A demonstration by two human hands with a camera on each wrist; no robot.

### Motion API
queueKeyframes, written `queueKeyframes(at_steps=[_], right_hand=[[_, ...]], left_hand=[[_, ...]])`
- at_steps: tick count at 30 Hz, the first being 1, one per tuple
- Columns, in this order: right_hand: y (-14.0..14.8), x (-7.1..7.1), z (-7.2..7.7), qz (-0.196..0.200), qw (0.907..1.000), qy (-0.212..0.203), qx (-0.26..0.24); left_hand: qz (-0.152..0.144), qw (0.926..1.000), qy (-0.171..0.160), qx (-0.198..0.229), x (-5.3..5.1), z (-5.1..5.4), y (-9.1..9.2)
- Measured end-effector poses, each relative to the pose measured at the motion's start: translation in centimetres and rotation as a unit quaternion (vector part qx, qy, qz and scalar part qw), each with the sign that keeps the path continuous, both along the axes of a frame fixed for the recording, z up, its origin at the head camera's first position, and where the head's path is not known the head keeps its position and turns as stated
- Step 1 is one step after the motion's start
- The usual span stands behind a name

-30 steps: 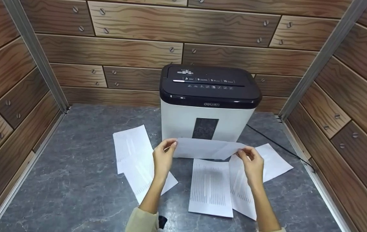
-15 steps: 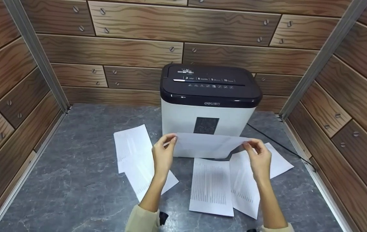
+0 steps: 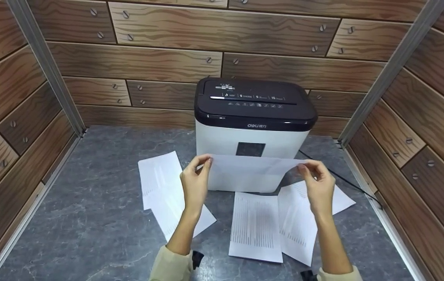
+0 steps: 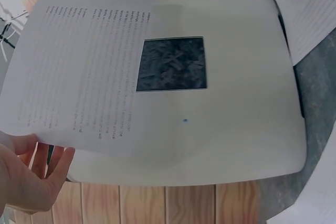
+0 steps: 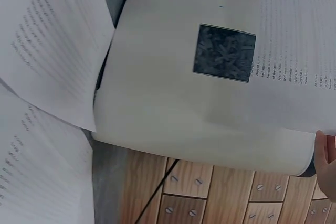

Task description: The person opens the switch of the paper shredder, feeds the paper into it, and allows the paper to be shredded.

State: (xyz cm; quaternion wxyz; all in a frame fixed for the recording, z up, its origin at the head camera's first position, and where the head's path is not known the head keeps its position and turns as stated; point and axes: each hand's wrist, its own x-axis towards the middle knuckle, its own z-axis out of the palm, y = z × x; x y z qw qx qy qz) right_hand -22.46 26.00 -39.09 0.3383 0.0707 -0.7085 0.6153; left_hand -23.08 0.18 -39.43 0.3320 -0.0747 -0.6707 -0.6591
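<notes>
In the head view my left hand (image 3: 195,180) and right hand (image 3: 320,187) pinch opposite ends of a printed sheet of paper (image 3: 251,171). The sheet hangs stretched between them in front of a paper shredder (image 3: 214,138), which has a black top and a white body. Lines of print show on the held sheet in the left wrist view, where my left hand (image 4: 31,177) grips its edge. My right hand (image 5: 326,166) appears at the other edge in the right wrist view. Shreds are visible through the shredder's dark window (image 5: 226,53).
Two overlapping printed sheets (image 3: 159,171) lie on the grey table (image 3: 89,218) at left. Several more, including one printed sheet (image 3: 255,228), lie at right and centre. A black cord (image 3: 345,180) runs from the shredder to the right wall. Wood-patterned walls (image 3: 167,31) enclose the table.
Both hands have risen toward the shredder's window, lifting the sheet. The right hand has also moved right, away from the left, and the sheet's folded right corner has straightened out.
</notes>
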Motion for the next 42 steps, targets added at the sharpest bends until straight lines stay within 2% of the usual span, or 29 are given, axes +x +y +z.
queueKeyframes(at_steps=[2,5,8,12,18,24,28,31,35,42], right_hand=[[0.3,-0.3,0.1,0.013,0.9996,0.011,-0.021],[0.5,-0.7,0.6,0.041,0.9965,0.038,-0.061],[0.4,-0.8,1.9,0.055,0.9933,0.066,-0.076],[0.2,-0.8,3.8,0.052,0.9914,0.092,-0.078],[0.0,-1.2,6.8,0.062,0.9841,0.143,-0.085],[-0.5,-2.0,9.5,0.087,0.972,0.188,-0.11],[-0.8,-3.1,10.7,0.1,0.9657,0.197,-0.136],[-0.8,-4.4,11.0,0.106,0.9643,0.197,-0.141],[-0.8,-6.0,10.8,0.118,0.9638,0.191,-0.144],[-0.9,-8.0,9.8,0.123,0.9655,0.175,-0.149]], left_hand=[[-0.005,0.9999,0.016,-0.003,0.1,0.4,-0.1],[-0.01,0.999,0.044,-0.006,0.8,2.3,-0.2],[-0.012,0.9975,0.07,-0.005,0.1,2.7,-0.4],[-0.012,0.9937,0.111,-0.006,-0.9,3.5,-0.7],[-0.015,0.9837,0.178,-0.018,-1.5,6.7,-1.0],[-0.011,0.9754,0.22,-0.019,-2.0,9.8,-1.4],[-0.025,0.9699,0.242,-0.003,-2.9,11.3,-1.5],[-0.035,0.9684,0.247,0.009,-3.9,11.8,-1.4],[-0.033,0.9703,0.239,0.014,-5.0,11.9,-1.3],[-0.023,0.9716,0.234,0.027,-4.9,11.9,-0.9]])
